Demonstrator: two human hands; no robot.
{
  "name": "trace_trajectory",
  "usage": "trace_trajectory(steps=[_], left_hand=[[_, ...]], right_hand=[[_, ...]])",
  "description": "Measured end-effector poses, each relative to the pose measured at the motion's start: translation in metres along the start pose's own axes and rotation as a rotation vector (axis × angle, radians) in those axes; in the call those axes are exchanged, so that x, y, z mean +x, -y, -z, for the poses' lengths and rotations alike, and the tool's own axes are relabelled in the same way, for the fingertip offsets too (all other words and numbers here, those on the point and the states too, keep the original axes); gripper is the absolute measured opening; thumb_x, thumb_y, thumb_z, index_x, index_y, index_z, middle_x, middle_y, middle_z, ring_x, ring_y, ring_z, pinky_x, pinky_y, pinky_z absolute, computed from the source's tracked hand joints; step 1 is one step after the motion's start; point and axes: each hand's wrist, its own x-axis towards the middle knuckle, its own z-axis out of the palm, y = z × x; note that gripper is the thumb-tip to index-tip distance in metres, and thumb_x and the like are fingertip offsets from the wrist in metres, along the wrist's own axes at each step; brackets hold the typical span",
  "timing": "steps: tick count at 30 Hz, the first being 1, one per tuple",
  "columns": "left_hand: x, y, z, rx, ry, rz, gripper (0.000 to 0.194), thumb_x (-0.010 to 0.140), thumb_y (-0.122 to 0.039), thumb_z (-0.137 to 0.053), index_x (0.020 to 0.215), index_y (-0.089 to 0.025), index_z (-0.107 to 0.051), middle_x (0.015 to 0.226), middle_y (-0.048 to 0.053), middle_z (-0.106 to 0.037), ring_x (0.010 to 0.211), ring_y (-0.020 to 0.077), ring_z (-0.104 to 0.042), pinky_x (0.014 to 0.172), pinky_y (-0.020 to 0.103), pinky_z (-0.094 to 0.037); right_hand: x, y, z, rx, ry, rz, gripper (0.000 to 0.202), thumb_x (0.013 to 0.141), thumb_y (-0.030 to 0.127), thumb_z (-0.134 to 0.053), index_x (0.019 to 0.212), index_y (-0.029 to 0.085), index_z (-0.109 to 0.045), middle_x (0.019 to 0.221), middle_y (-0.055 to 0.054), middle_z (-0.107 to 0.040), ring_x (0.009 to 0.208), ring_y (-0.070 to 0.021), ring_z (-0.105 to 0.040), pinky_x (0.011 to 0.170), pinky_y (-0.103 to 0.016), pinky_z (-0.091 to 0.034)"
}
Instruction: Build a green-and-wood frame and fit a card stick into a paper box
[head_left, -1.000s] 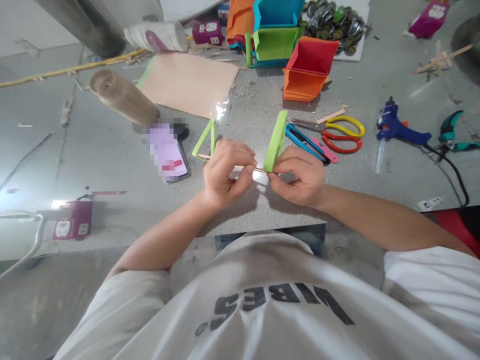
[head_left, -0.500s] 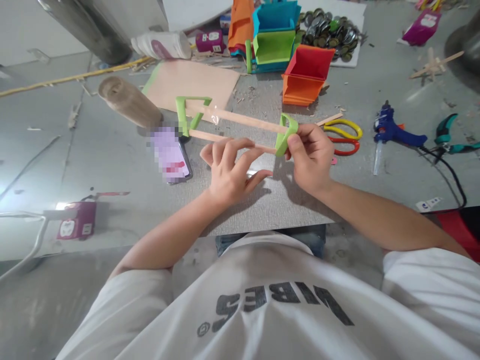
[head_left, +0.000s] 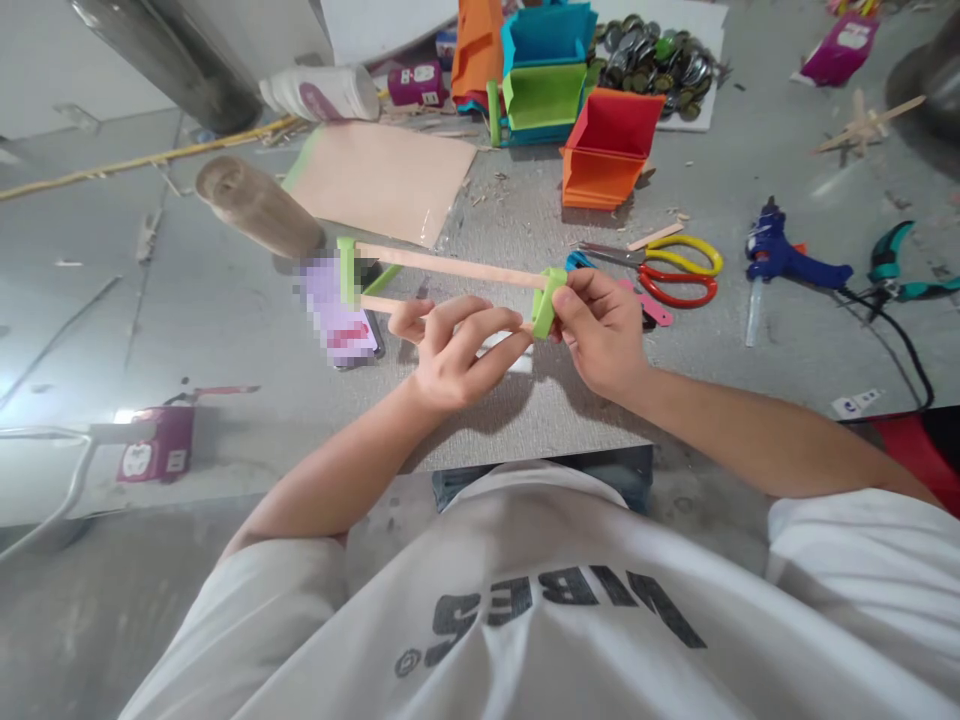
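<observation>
Pinching 1 green loop (head_left: 541, 316) (2 wooden strips (head_left: 450, 266) attached): right hand (head_left: 609, 338).

**Free lane at three!**

From the right hand (head_left: 604, 330), the orange box (head_left: 609, 150) stands at twelve o'clock, scissors (head_left: 643, 257) sprawl around one to two, glue gun (head_left: 791, 250) farther out at two; bare tabletop (head_left: 709, 350) beckons at three!

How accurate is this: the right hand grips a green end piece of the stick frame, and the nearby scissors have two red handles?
Not quite: the head view shows the scissors with one yellow handle and one red handle. The right hand does grip a green end piece of the stick frame.
</observation>
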Motion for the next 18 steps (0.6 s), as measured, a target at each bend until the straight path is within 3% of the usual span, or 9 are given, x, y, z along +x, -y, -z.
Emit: trace_trajectory(steps=[4,7,11,13,16,18], left_hand=[[-0.002,0.002,0.0,0.019,0.028,0.011,0.027,0.113,-0.055,-0.077,0.099,-0.032,-0.075,0.099,0.006,-0.074,0.114,0.0352,-0.072,0.122,0.07,-0.037],[-0.001,0.007,0.006,0.019,-0.022,-0.009,0.043,0.119,-0.062,-0.061,0.092,-0.03,-0.065,0.093,0.007,-0.069,0.106,0.0334,-0.069,0.113,0.065,-0.043],[0.009,0.016,0.01,-0.098,-0.216,0.014,0.057,0.121,-0.075,-0.034,0.092,-0.031,-0.057,0.081,0.005,-0.059,0.09,0.0316,-0.064,0.098,0.059,-0.051],[0.018,0.018,0.01,-0.187,-0.313,0.072,0.064,0.118,-0.085,-0.031,0.09,-0.032,-0.052,0.074,0.003,-0.052,0.079,0.0303,-0.059,0.088,0.057,-0.053],[0.033,0.018,0.01,-0.307,-0.471,0.103,0.068,0.119,-0.088,-0.033,0.084,-0.03,-0.044,0.069,0.001,-0.044,0.068,0.0259,-0.052,0.078,0.055,-0.05],[0.043,0.024,0.014,-0.275,-0.625,0.128,0.071,0.123,-0.084,-0.021,0.082,-0.03,-0.041,0.071,0.001,-0.043,0.069,0.0245,-0.052,0.077,0.055,-0.05]], right_hand=[[0.001,-0.001,0.001,-0.018,-0.004,0.005,0.062,0.099,0.087,-0.091,0.099,0.028,-0.072,0.078,0.004,-0.072,0.065,-0.0131,-0.063,0.063,-0.03,-0.058],[0.008,0.001,0.008,-0.107,-0.049,0.14,0.054,0.107,0.081,-0.086,0.102,0.029,-0.072,0.082,0.003,-0.069,0.069,-0.0137,-0.064,0.069,-0.032,-0.059],[0.023,-0.001,0.024,-0.297,-0.139,0.518,0.038,0.117,0.066,-0.08,0.103,0.03,-0.074,0.089,0.001,-0.069,0.077,-0.0171,-0.065,0.073,-0.037,-0.057],[0.031,-0.005,0.033,-0.429,-0.155,0.646,0.037,0.119,0.063,-0.074,0.099,0.031,-0.073,0.09,-0.002,-0.071,0.08,-0.0205,-0.066,0.075,-0.041,-0.057],[0.038,-0.013,0.046,-0.551,-0.104,0.646,0.044,0.119,0.07,-0.067,0.095,0.033,-0.069,0.09,-0.005,-0.072,0.085,-0.0258,-0.07,0.082,-0.049,-0.061],[0.041,-0.017,0.055,-0.594,-0.067,0.645,0.046,0.118,0.072,-0.066,0.094,0.033,-0.069,0.091,-0.006,-0.074,0.089,-0.0285,-0.072,0.085,-0.052,-0.063]])
